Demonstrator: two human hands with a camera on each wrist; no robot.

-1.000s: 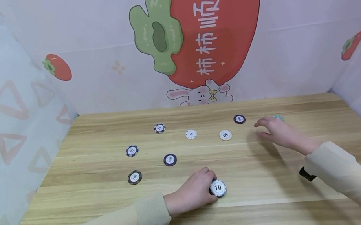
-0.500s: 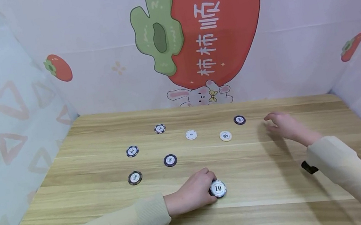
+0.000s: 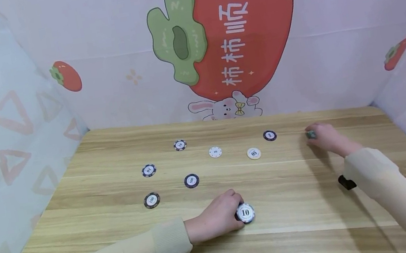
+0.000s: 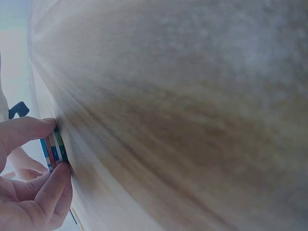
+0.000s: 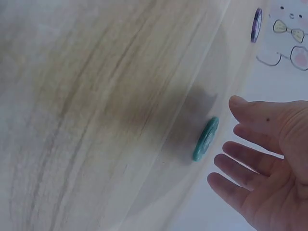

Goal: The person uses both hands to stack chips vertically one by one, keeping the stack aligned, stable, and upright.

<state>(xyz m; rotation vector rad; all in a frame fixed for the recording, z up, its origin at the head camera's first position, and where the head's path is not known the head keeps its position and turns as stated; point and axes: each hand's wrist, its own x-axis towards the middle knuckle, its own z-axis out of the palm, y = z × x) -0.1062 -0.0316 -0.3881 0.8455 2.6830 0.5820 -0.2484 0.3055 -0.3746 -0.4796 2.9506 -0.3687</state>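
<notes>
My left hand [image 3: 218, 215] pinches a small stack of poker chips [image 3: 245, 213] over the near middle of the table; the top chip reads 10. Seen from the left wrist, the stack [image 4: 54, 147] has green, white, blue and red edges between thumb and fingertips. At the far right, my right hand [image 3: 327, 139] reaches around a green poker chip [image 3: 311, 135]. In the right wrist view that green chip [image 5: 206, 139] lies flat on the wood, with the thumb and spread fingers apart from it.
Loose chips lie about the wooden table [image 3: 286, 238]: a purple chip [image 3: 270, 135], a cream 50 chip [image 3: 253, 153], a white 5 chip [image 3: 215, 151], a 500 chip [image 3: 191, 180], a 100 chip [image 3: 152, 200] and two blue-edged 10 chips [image 3: 149, 170]. A printed cloth wall [image 3: 122, 99] stands behind.
My right hand has shifted right, over the green chip, which shows between its thumb and fingers after being hidden half a second ago. The left hand and its stack stay put.
</notes>
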